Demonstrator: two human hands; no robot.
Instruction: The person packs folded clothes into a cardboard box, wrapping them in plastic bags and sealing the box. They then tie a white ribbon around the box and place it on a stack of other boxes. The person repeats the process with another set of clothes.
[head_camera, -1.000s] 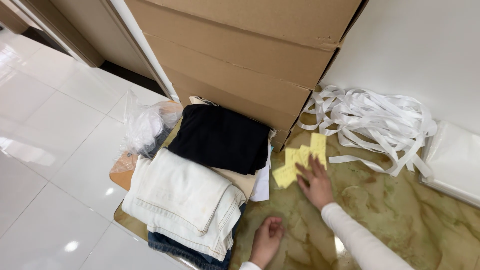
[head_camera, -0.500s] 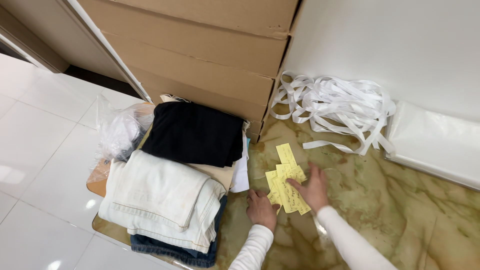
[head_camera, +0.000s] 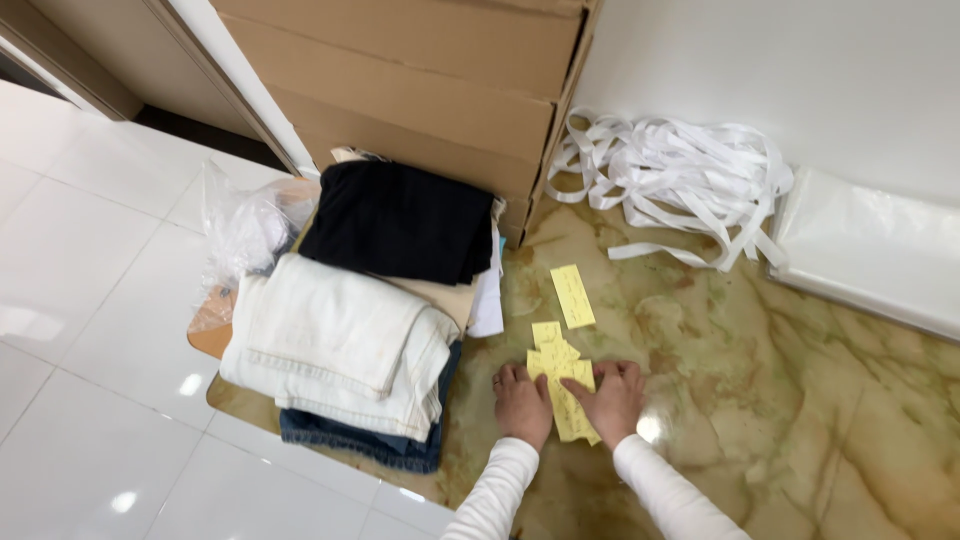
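So we've got both hands flat on the marbled floor (head_camera: 800, 400), bunching up a little stack of yellow slips (head_camera: 563, 385). The stack sits right between the two grips: left hand (head_camera: 522, 402) presses against its left edge, right hand (head_camera: 611, 398) covers its right side, fingers spread and lying flat on the paper. Neither grip is clamped round anything, they're open and just pushing down. One more yellow slip (head_camera: 572, 295) lies on its own just above the stack, a bit tilted, not touched.

Going left to right around that: a crinkled clear plastic bag (head_camera: 240, 235) at the far left, then a pile of folded clothes (head_camera: 340, 345), cream on top of denim, with a black folded piece (head_camera: 400, 220) behind it. Behind those, big brown cardboard boxes (head_camera: 420, 90) stacked against the wall. Further right, a tangle of white ribbon strips (head_camera: 680, 175), and at the far right a flat white plastic packet (head_camera: 870, 250).

Both forearms come up from the bottom edge in white sleeves, angled inward toward the stack.
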